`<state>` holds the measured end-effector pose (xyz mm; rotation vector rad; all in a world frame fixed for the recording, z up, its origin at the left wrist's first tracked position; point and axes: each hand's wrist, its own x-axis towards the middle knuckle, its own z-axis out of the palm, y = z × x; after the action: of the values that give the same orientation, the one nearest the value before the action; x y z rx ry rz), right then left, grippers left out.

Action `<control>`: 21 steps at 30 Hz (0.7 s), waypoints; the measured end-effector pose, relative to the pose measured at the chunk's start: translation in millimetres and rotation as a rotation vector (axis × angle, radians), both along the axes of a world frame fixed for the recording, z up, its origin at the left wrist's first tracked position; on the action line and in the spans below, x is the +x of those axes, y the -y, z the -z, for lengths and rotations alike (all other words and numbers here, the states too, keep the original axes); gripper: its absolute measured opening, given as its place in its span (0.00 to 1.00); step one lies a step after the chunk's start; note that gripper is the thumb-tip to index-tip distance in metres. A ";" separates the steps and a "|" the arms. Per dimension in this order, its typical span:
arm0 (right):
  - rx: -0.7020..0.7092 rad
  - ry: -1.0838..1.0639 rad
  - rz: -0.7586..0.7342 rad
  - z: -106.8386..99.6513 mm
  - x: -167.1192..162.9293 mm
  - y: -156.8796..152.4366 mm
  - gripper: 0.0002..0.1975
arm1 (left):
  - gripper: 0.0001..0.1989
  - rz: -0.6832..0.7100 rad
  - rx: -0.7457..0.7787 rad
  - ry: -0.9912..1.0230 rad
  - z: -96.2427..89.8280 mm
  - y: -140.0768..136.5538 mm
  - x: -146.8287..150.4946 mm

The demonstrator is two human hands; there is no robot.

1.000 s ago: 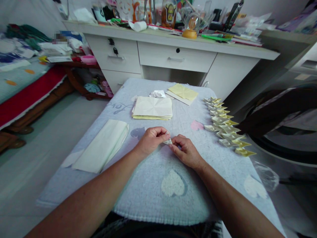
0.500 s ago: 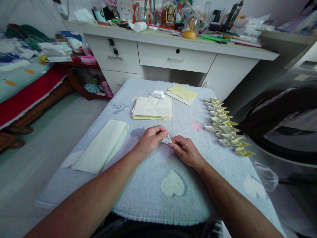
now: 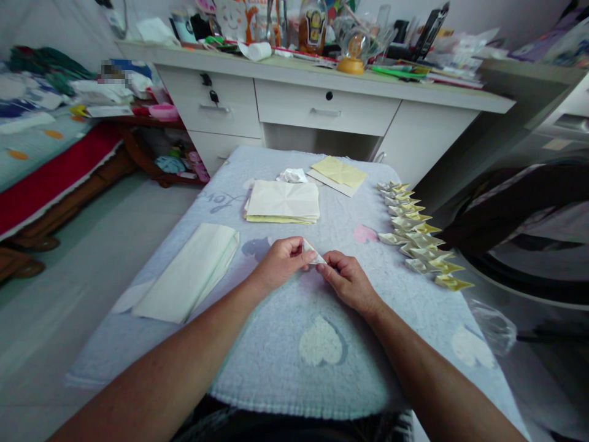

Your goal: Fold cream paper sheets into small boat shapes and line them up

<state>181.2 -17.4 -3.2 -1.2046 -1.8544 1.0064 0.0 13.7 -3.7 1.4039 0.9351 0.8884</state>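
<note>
A small folded piece of paper [image 3: 315, 253], whitish and roughly triangular, is held between both hands just above the cloth. My left hand [image 3: 284, 261] pinches its left side between thumb and fingers. At its lower right corner, the thumb and fingers of my right hand [image 3: 347, 277] are closed on it. Beyond the hands lies a stack of creased paper sheets [image 3: 283, 199], white on top with yellow edges below. Several folded paper boats [image 3: 416, 236], white and yellow, stand in rows along the table's right side.
A long folded pale sheet [image 3: 188, 273] lies to the left on the cloth-covered table [image 3: 271, 362]. Yellow and white sheets [image 3: 340, 172] and a crumpled white tissue [image 3: 292, 176] are at the back. A cluttered white desk [image 3: 326, 104] stands behind.
My left fingers have shifted on the folded paper, its thumb moving lower. More of the paper's triangular shape now shows. My right hand has barely moved.
</note>
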 end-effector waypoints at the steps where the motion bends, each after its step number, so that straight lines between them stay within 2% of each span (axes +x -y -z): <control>1: 0.003 -0.003 0.002 -0.2 0.4 0.1 0.11 | 0.10 0.009 -0.004 -0.021 1.2 0.0 -0.2; 6: 0.018 -0.038 -0.049 -3.2 1.8 1.1 0.13 | 0.10 0.037 -0.025 -0.032 4.0 0.4 0.7; 12: -0.009 -0.047 -0.002 -3.6 1.8 0.8 0.17 | 0.09 0.085 -0.061 0.044 -0.9 3.0 2.9; 17: -0.035 -0.077 -0.017 -4.1 2.8 0.3 0.17 | 0.15 0.027 -0.095 0.126 -2.5 3.6 3.0; 21: -0.126 -0.179 -0.020 -6.6 1.1 -0.2 0.15 | 0.17 0.052 -0.048 0.060 -0.3 4.9 2.6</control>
<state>182.2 -17.2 3.4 -1.1302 -1.6875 1.2164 2.6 8.8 -3.4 1.3475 0.8661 0.8591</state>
